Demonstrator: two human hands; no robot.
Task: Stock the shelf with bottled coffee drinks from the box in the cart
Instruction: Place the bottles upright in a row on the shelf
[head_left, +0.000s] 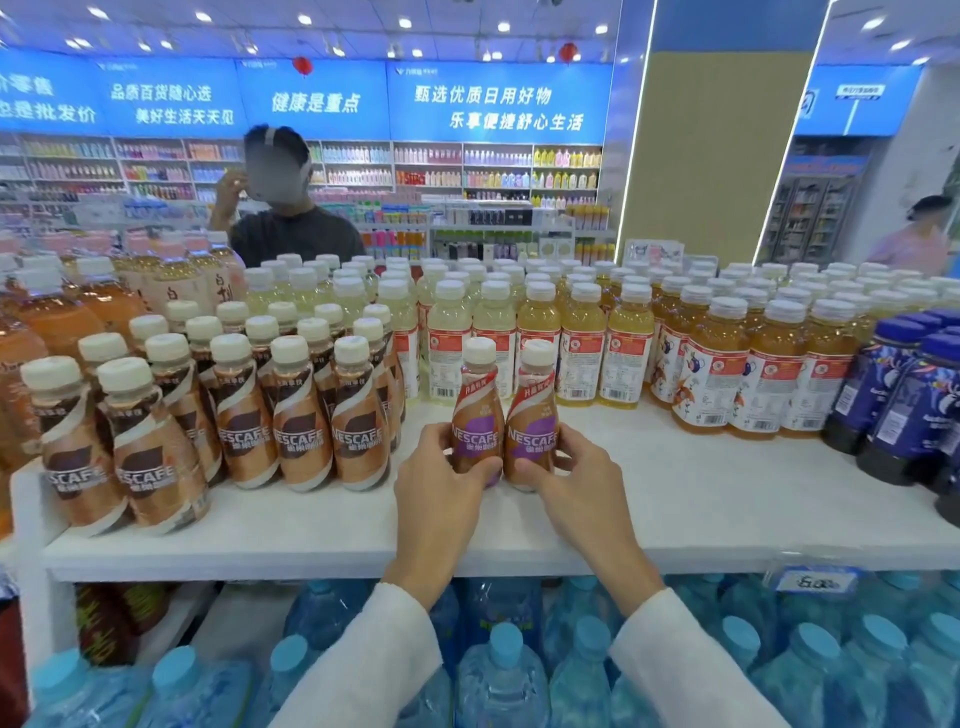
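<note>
Toward the left end of the white shelf (675, 499) stand rows of brown-and-cream swirl-labelled plastic coffee bottles (298, 421) with cream caps. Just right of them, near the front edge, my left hand (439, 493) curls its fingers (441, 434) round the belly of a small brown plastic coffee bottle with a purple label patch (478, 410). Touching it on the right is its twin bottle (534, 410), gripped the same way by my right hand (576, 473). Both are upright and seem to rest on the shelf. I judge them light but full, stiff-walled, with a slick shrink sleeve. They are narrow at the neck and top-heavy enough to tip, so the wide lower body is the place to hold. Behind and to the right stand yellow tea bottles (584, 343), then dark blue bottles (904, 395) at the right end.
</note>
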